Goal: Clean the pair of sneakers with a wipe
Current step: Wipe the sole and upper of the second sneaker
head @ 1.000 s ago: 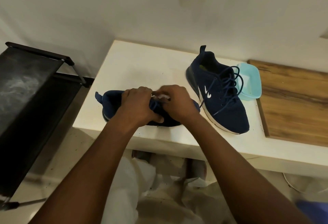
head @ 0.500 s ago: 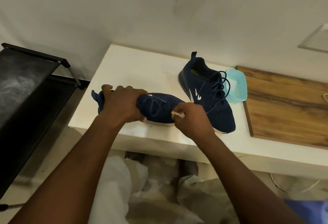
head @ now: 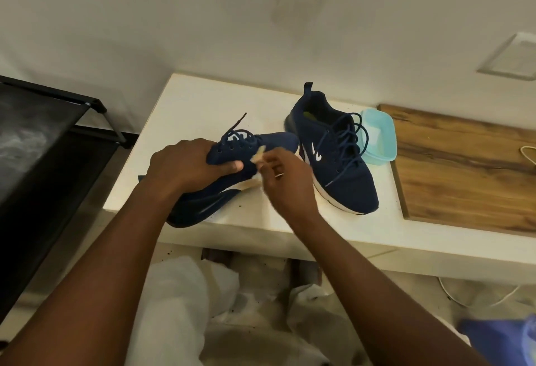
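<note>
While my left hand (head: 185, 164) grips the near sneaker (head: 275, 141), tilted at the white table's (head: 203, 98) front edge, my right hand (head: 287, 182) pinches the wipe (head: 259, 153) against its side. Other sneaker (head: 345, 174) stands upright just right, beside a blue container (head: 380, 133).

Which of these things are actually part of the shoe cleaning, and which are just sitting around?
In the job:
left hand gripping the tilted sneaker
right hand pinching the wipe
second sneaker, standing on the table

Just lying about:
light blue tub
wooden board
black rack
</note>
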